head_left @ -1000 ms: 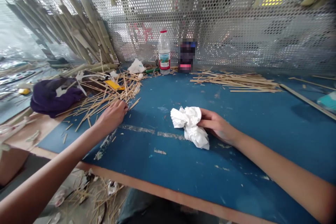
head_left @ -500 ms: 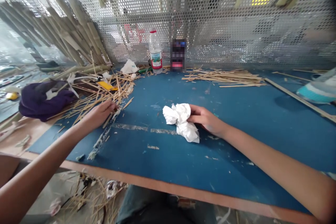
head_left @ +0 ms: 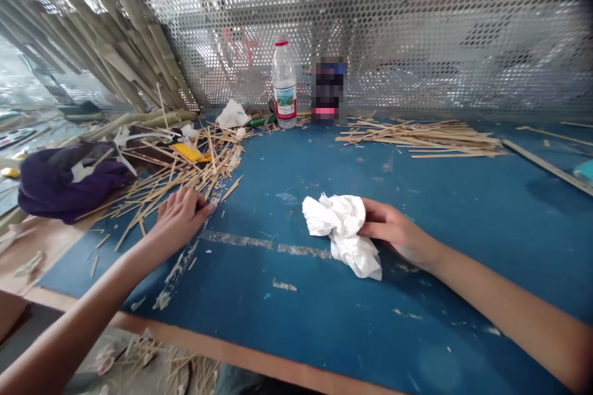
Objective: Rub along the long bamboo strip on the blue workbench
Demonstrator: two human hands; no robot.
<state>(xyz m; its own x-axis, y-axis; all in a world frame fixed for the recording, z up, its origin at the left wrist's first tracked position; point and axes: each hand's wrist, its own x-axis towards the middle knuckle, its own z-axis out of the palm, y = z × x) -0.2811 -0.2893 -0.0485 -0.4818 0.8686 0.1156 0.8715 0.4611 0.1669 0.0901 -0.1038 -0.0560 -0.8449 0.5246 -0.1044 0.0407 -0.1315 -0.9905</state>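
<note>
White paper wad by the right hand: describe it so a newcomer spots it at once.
Start at the blue tabletop, middle area in front of the water bottle. The crumpled white paper wad lies there, touching the right hand. Unlike the smaller white scrap at the back wall, it sits alone on bare blue, away from the sticks.

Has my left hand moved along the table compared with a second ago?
Yes. The left hand has slid toward me, away from the bamboo stick pile: it lay beside the pale scuff strip's far end before, now it is nearer the table edge.
</note>
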